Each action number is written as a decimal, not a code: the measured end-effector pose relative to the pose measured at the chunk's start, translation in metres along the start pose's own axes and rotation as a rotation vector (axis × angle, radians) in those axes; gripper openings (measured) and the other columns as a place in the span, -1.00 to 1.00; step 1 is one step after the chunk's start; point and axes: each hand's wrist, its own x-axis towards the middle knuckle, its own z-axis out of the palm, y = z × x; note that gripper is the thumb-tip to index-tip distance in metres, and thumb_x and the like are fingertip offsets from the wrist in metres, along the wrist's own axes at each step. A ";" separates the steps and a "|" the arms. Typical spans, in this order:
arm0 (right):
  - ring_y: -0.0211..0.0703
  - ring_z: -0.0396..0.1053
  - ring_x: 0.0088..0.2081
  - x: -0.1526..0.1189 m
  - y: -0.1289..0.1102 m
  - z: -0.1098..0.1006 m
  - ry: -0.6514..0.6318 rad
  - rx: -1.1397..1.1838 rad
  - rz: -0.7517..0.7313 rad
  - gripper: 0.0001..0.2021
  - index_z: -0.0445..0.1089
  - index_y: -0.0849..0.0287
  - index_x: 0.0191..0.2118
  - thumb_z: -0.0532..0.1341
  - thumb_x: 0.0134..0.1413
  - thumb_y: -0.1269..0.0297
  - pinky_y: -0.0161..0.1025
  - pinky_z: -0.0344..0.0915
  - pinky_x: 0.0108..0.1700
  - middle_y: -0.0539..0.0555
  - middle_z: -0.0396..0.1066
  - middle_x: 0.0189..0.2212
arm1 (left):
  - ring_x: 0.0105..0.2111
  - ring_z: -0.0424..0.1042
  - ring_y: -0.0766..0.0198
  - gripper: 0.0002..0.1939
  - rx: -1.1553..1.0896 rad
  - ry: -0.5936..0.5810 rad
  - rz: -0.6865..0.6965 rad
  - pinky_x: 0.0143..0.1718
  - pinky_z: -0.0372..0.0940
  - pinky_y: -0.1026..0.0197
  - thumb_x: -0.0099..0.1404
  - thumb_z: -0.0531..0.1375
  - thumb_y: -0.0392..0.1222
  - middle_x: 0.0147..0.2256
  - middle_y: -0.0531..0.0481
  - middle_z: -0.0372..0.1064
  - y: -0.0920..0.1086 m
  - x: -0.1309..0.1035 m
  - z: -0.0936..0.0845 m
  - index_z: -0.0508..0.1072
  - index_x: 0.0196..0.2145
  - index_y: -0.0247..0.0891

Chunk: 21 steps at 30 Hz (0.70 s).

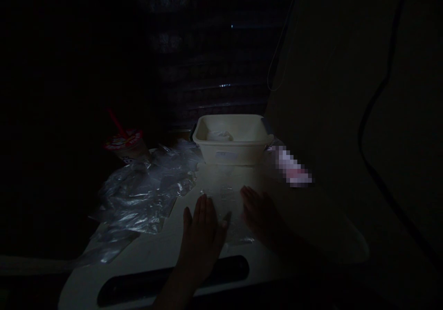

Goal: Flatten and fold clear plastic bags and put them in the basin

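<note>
The scene is very dark. My left hand [203, 231] lies flat, palm down, its fingers stretched forward and the thumb out to the right, at the left edge of a clear plastic bag [230, 215]. On the bag's right side rests my right hand [256, 211], its fingers extended and pointing forward and left. The bag lies on the pale table [157, 250] between both hands. Beyond them stands a cream plastic bin [230, 153] with something white [219, 136] inside and a small label on its front.
Clear plastic bags [138, 197] are piled on the table's left. Behind them stands a cup [129, 146] with a red straw. A blurred pink and white item [292, 167] lies right of the bin. The table has a dark slot [138, 286] near its front edge.
</note>
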 end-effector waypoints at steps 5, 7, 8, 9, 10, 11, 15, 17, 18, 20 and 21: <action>-0.12 0.07 0.05 0.003 0.024 0.003 0.149 0.389 0.301 -0.56 -0.13 0.13 0.13 -0.32 0.14 0.23 -0.05 0.14 -0.04 0.10 0.11 0.04 | 0.11 -0.16 0.13 -0.56 -0.203 0.176 -0.077 -0.01 -0.02 -0.09 0.26 -0.21 -0.20 0.11 -0.13 -0.10 -0.010 0.001 -0.003 -0.08 0.11 -0.25; -0.15 0.04 0.06 0.002 0.029 0.000 0.165 0.561 0.375 -0.55 -0.09 0.12 0.12 -0.33 0.14 0.18 -0.08 0.13 -0.02 0.07 0.10 0.04 | 0.09 -0.08 0.13 -0.55 -0.202 0.215 0.005 -0.01 0.01 -0.07 0.24 -0.13 -0.18 0.09 -0.10 -0.02 -0.007 -0.001 -0.007 -0.03 0.09 -0.23; -0.16 0.03 0.06 0.002 0.030 -0.002 0.168 0.631 0.401 -0.55 -0.05 0.11 0.10 -0.31 0.14 0.16 -0.09 0.12 -0.01 0.06 0.11 0.04 | 0.07 -0.04 0.12 -0.56 -0.175 0.211 0.089 -0.02 0.03 -0.07 0.22 -0.09 -0.19 0.08 -0.08 0.02 -0.004 -0.003 -0.009 0.02 0.07 -0.21; -0.16 0.02 0.07 0.002 0.031 -0.003 0.170 0.668 0.416 -0.55 -0.02 0.11 0.09 -0.30 0.13 0.13 -0.10 0.11 0.00 0.06 0.11 0.04 | 0.06 0.00 0.11 -0.57 -0.141 0.201 0.174 -0.03 0.05 -0.06 0.20 -0.06 -0.21 0.06 -0.08 0.06 0.000 -0.006 -0.010 0.08 0.05 -0.21; -0.15 0.02 0.07 0.002 0.032 -0.003 0.169 0.683 0.421 -0.54 -0.01 0.11 0.08 -0.29 0.12 0.11 -0.09 0.11 0.01 0.06 0.10 0.05 | 0.05 0.03 0.10 -0.58 -0.113 0.188 0.253 -0.04 0.09 -0.04 0.18 -0.05 -0.24 0.04 -0.10 0.09 0.005 -0.009 -0.010 0.13 0.02 -0.23; -0.14 0.02 0.07 0.002 0.033 -0.002 0.169 0.679 0.417 -0.54 0.01 0.11 0.07 -0.28 0.12 0.09 -0.08 0.11 0.00 0.06 0.09 0.05 | 0.03 0.06 0.10 -0.60 -0.097 0.186 0.304 -0.07 0.13 -0.01 0.17 -0.04 -0.28 0.03 -0.13 0.11 0.010 -0.012 -0.009 0.19 -0.01 -0.26; -0.14 0.02 0.07 0.001 0.041 0.004 0.122 0.603 0.343 -0.53 0.00 0.09 0.08 -0.28 0.11 0.07 -0.08 0.16 -0.03 0.05 0.06 0.07 | -0.06 0.21 0.14 -0.62 -0.055 0.138 0.384 -0.12 0.22 0.07 0.14 -0.08 -0.44 -0.11 -0.15 0.29 0.019 -0.017 -0.001 0.31 -0.12 -0.30; -0.16 0.02 0.07 0.000 0.045 0.008 0.125 0.581 0.318 -0.54 -0.03 0.09 0.09 -0.30 0.12 0.09 -0.09 0.15 -0.02 0.04 0.05 0.07 | -0.08 0.24 0.16 -0.61 -0.050 0.110 0.414 -0.13 0.23 0.10 0.13 -0.09 -0.48 -0.12 -0.15 0.31 0.017 -0.016 0.004 0.32 -0.14 -0.30; -0.17 0.01 0.07 -0.001 0.047 0.009 0.133 0.573 0.307 -0.54 -0.03 0.09 0.09 -0.30 0.12 0.09 -0.08 0.12 0.00 0.04 0.04 0.08 | -0.08 0.24 0.16 -0.61 -0.053 0.106 0.432 -0.13 0.23 0.11 0.12 -0.08 -0.48 -0.12 -0.15 0.30 0.015 -0.014 0.005 0.32 -0.13 -0.31; -0.15 0.01 0.07 -0.002 0.048 0.010 0.160 0.545 0.291 -0.55 0.01 0.07 0.07 -0.26 0.11 0.09 -0.06 0.04 0.05 0.03 0.03 0.08 | -0.09 0.25 0.16 -0.61 -0.067 0.100 0.470 -0.15 0.25 0.13 0.12 -0.06 -0.48 -0.11 -0.17 0.29 0.013 -0.011 0.006 0.29 -0.10 -0.32; -0.14 0.01 0.07 -0.002 0.049 0.010 0.175 0.529 0.290 -0.57 0.05 0.05 0.05 -0.23 0.10 0.08 -0.04 0.01 0.06 0.01 0.04 0.08 | -0.09 0.26 0.15 -0.60 -0.079 0.097 0.478 -0.16 0.25 0.13 0.11 -0.06 -0.48 -0.10 -0.18 0.28 0.013 -0.010 0.005 0.28 -0.09 -0.34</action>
